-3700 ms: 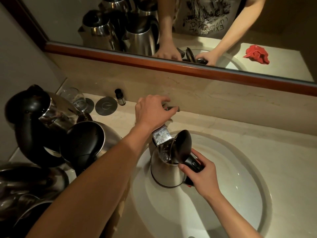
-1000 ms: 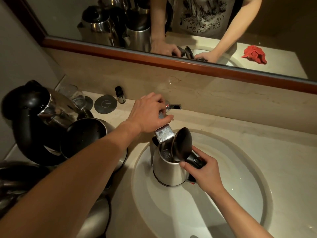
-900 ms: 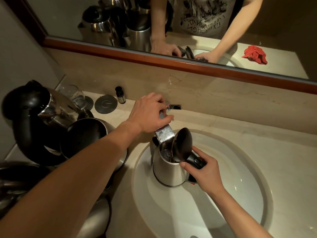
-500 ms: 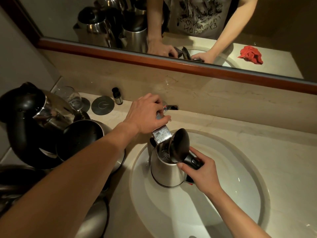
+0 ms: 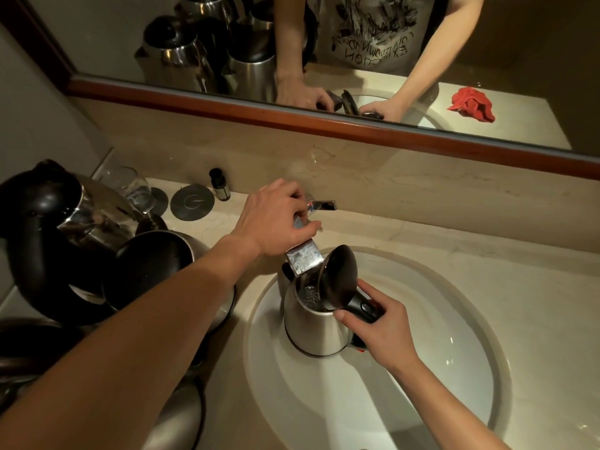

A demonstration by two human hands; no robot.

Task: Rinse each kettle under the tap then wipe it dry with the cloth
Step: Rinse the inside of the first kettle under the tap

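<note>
Kettle held under the tap at the back-left edge of the sink.

The sink (image 5: 470, 368) lay bare toward its front and right. More kettles (image 5: 97, 254) crowded the counter's left edge. The kettle (image 5: 311, 329) stood upright, lid open, spout toward the back under the tap (image 5: 303, 259). The right hand (image 5: 383, 332) clamped its handle; the left hand (image 5: 279, 219) closed on the tap.

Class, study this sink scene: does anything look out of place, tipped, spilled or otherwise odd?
One thing: at the left edge, a steel kettle with a black handle leans tilted against other kettles crowded on the counter, not upright. The kettle in the basin stands upright, lid open. No spill shows.
</note>
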